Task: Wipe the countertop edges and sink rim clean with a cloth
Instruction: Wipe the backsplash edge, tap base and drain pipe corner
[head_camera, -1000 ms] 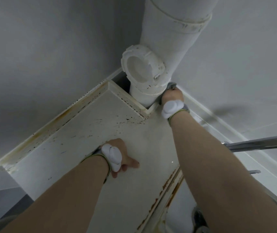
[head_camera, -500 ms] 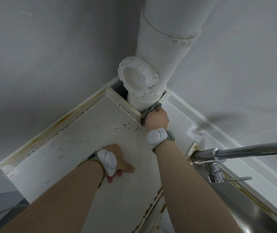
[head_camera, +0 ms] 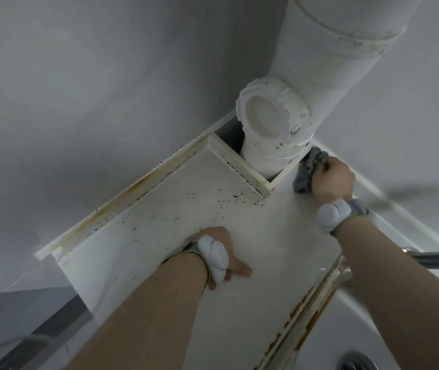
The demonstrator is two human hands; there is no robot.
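Observation:
A white countertop [head_camera: 175,225] with dark specks and rusty stains along its back edge fills the middle of the view. My right hand [head_camera: 333,181] grips a grey cloth [head_camera: 306,172] and presses it on the counter's back right corner, beside the big white pipe [head_camera: 327,84]. On the counter's middle my left hand [head_camera: 221,252] rests with its fingers spread. The sink rim [head_camera: 317,311], stained brown, runs along the counter's right side.
The pipe's capped side opening [head_camera: 269,118] juts over a cut-out in the counter. A chrome tap spout [head_camera: 437,259] reaches in from the right above the sink, whose drain [head_camera: 357,361] shows at the bottom. Grey walls close in on the left and behind.
My right hand has moved the cloth from the front of the pipe cut-out to the right, along the back edge. The left hand stays put on the counter.

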